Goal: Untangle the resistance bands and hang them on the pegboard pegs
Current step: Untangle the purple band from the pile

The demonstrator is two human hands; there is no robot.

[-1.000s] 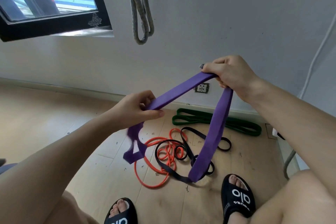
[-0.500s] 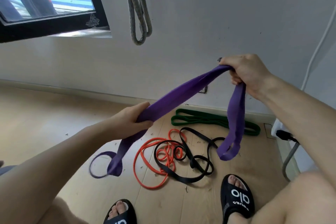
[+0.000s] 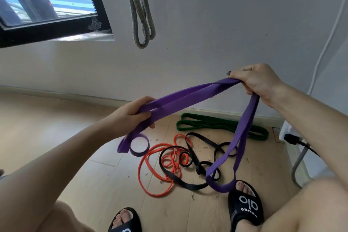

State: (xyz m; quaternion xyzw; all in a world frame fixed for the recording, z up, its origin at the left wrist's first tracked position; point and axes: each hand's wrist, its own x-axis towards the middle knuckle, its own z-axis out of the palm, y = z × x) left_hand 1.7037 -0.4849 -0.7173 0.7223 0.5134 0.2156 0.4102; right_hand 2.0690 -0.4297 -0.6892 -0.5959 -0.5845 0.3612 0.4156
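Purple band, gripped in both hands, now hangs longer below the right grip.

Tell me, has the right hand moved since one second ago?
Yes. The right hand gripping the purple band went right, away from the hanging grey band.

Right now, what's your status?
Both hands, left and right, grip purple band. Orange and black bands tangled on floor.

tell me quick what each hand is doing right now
Left hand: fingers curled round the purple band.
Right hand: gripping the same purple band at its upper end.
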